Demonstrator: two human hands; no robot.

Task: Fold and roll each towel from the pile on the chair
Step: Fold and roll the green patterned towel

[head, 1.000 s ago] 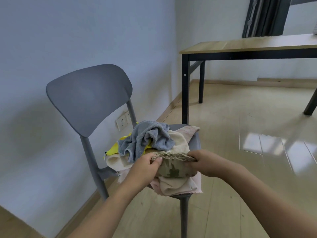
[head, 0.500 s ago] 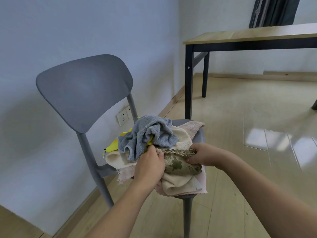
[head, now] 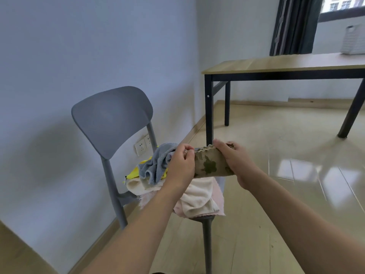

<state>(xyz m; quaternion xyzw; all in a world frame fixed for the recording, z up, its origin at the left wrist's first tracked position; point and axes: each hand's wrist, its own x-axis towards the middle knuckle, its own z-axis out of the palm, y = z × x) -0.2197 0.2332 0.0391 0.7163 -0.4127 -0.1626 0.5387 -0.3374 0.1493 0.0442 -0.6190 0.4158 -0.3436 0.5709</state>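
Observation:
A beige towel with green leaf prints (head: 210, 165) is rolled into a short cylinder and held in the air just above the chair's pile. My left hand (head: 182, 163) grips its left end and my right hand (head: 232, 161) wraps its right end. Below lies the pile on the grey chair (head: 112, 119): a crumpled grey-blue towel (head: 156, 165), a yellow cloth (head: 134, 173) peeking out beneath it, a cream towel (head: 197, 196) and a pink one (head: 218, 194) hanging over the seat's front edge.
A wooden table with black legs (head: 276, 64) stands to the right behind the chair, with a white box (head: 352, 40) on its far end. The wall with a power socket (head: 141, 146) is close on the left. Glossy floor spreads to the right.
Both hands have lifted the rolled leaf-print towel up off the pile; before it rested low on the cream towel. The view has tilted upward.

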